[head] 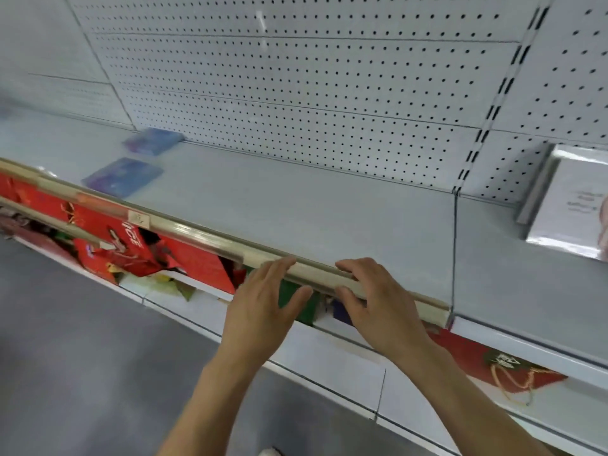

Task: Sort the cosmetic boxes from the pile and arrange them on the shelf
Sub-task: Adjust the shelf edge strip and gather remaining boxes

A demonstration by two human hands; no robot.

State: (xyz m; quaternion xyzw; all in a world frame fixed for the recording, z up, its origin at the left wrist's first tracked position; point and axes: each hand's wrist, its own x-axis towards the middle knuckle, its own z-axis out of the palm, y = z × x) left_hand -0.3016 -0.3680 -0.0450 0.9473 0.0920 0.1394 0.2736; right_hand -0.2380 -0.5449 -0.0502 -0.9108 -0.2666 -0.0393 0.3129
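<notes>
Two flat blue-purple cosmetic boxes lie on the pale grey shelf (pixel 296 205) at the left: one (pixel 122 176) near the front rail, the other (pixel 153 141) against the pegboard. A white box (pixel 569 205) stands at the shelf's far right. My left hand (pixel 263 307) and my right hand (pixel 378 304) hover with fingers spread at the shelf's beige front rail (pixel 210 236), holding nothing. Below the rail, between the hands, a green box (pixel 294 302) and a dark blue box (pixel 340 312) show on the lower shelf, partly hidden by my fingers.
The lower shelf holds a jumble of red boxes (pixel 131 248) at the left and a red bag with a cord handle (pixel 503 366) at the right. A perforated pegboard back wall (pixel 312 93) rises behind the shelf. Grey floor (pixel 82 357) lies at the lower left.
</notes>
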